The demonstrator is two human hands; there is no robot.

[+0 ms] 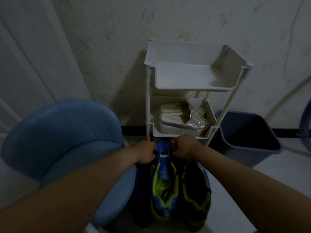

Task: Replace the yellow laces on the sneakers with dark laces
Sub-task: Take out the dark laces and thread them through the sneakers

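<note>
Light dim, colours muted.

Wall (168, 22): pale rough plaster, blotched, far beyond the fingers. Door (33, 56): pale, panelled, far left of them. Floor (277, 190): light and smooth, with a black skirting strip at the wall foot.

Chair (64, 132): blue padding, rounded back and seat, stitched seams, left of the fingers.

Rack (185, 78): grey plastic, thin posts and shallow trays with raised rims, directly beyond the fingers against the wall.

Bin (244, 157): dark blue plastic, rectangular and open-topped, right of the fingers on the floor.

Sneaker (163, 190): blue upper with neon yellow-green trim and lining. Long axis runs away from the person, toe toward the rack, heel opening nearest the camera. Its toe end lies between the two hands. Second sneaker (196, 199): same colours, just beside it on the right and parallel. What they rest on cannot be told; the laces are too dark to read.

Sandals (181, 121): silver, glittery platform soles, lying in the tray just beyond the fingers.

Left hand (146, 153): fingers (152, 149) curled on the left side of the sneaker's toe end. Right hand (184, 148): fingers curled on the right side.
</note>
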